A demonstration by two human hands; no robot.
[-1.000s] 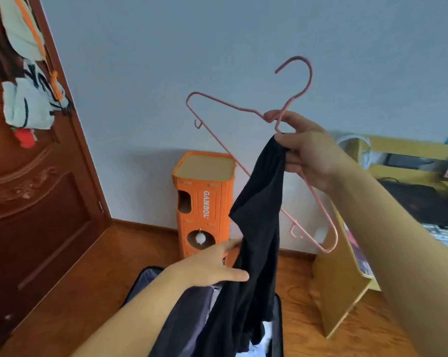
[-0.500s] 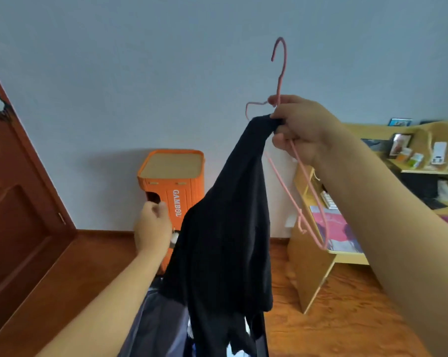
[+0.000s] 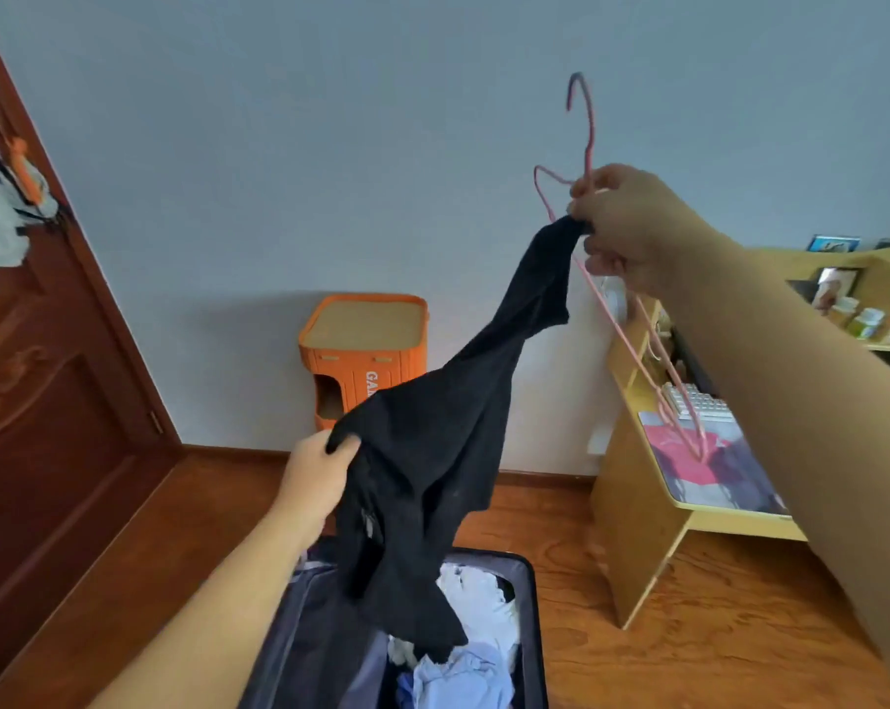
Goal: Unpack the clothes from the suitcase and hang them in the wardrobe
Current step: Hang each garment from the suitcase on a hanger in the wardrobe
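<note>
The only writing that can be read is on the orange plastic cabinet [image 3: 363,358] against the far wall: white letters run down its front, and just "GA" shows before the black garment [image 3: 442,437] covers the rest.

The black garment hangs in the air over the open suitcase [image 3: 527,606], stretched on a slant. Its long axis runs from the upper right, where one end is bunched tight, down to the lower left, where the cloth widens and its loose tail drops toward the suitcase. The right hand [image 3: 632,227] is closed around that upper end and, in the same grip, around the neck of the pink hanger [image 3: 588,120]. The hanger's hook points straight up above the fist; it is seen nearly edge-on, with one shoulder poking out to the left and the long frame sloping down and to the right behind the forearm, toward the yellow worktop [image 3: 637,504]. The left hand [image 3: 315,470] is lower and pinches the garment's left edge between thumb and curled fingers, pulling it out sideways.

Inside the suitcase lie crumpled white and light blue clothes [image 3: 476,642]. A keyboard [image 3: 698,404] rests on the worktop, and a dark wooden door [image 3: 48,401] stands at the left.
</note>
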